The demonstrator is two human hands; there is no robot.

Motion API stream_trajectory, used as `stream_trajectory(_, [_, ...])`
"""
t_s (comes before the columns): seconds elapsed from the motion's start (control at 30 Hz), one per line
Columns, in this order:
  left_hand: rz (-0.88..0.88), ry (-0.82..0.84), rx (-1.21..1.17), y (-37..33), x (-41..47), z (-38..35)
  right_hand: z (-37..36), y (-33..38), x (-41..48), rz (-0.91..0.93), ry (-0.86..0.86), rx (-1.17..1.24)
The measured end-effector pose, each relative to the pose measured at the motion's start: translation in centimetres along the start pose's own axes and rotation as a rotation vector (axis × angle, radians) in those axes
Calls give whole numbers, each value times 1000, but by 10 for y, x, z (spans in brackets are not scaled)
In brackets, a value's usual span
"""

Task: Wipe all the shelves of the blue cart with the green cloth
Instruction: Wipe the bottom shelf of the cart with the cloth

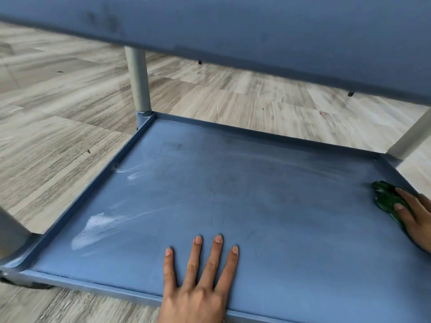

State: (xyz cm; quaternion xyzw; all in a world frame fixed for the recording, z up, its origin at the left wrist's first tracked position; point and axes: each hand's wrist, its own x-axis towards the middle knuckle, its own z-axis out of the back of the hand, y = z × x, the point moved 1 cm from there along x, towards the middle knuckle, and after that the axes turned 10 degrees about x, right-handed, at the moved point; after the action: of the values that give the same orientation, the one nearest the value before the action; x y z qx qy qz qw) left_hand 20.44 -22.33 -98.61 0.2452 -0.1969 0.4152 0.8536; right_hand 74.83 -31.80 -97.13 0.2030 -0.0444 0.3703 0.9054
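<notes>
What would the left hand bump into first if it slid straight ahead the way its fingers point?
Probably the raised far rim of the bottom shelf. The left hand lies flat, fingers pointing forward, and only bare blue surface shows before that rim.

Smudged matt painted-metal shelf (233,194)

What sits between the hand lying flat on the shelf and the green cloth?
Nothing: in the head view, only bare, scuffed shelf separates the left hand from the green cloth under the right hand.
</notes>
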Motion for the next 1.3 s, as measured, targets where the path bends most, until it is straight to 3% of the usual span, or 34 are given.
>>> stream_trajectory(0.07, [9,-10,-5,-1,0,-2,5,20,8,-118,48,-57])
stream_trajectory(0.2, [42,-83,40,-9,0,-6,-1,61,32,-150,143,-86])
stream_trajectory(0.5, [136,-262,-59,-13,17,-14,-88,267,62,249,232,103])
stream_trajectory(0.67, [216,-252,-116,0,18,-19,-131,391,29,461,340,198])
stream_trajectory(0.83, [270,-199,-173,10,16,-22,-152,500,-22,780,474,287])
stream_trajectory(0.97, [210,-194,-189,10,14,-20,-147,547,-71,1031,664,335])
stream_trajectory(1.07, [113,-119,-195,9,13,-15,-140,561,-104,1215,772,350])
stream_trajectory(1.2, [72,27,-196,4,6,-14,-126,553,-136,1310,811,382])
stream_trajectory(1.3, [16,223,-196,4,5,-9,-118,544,-172,1435,887,410])
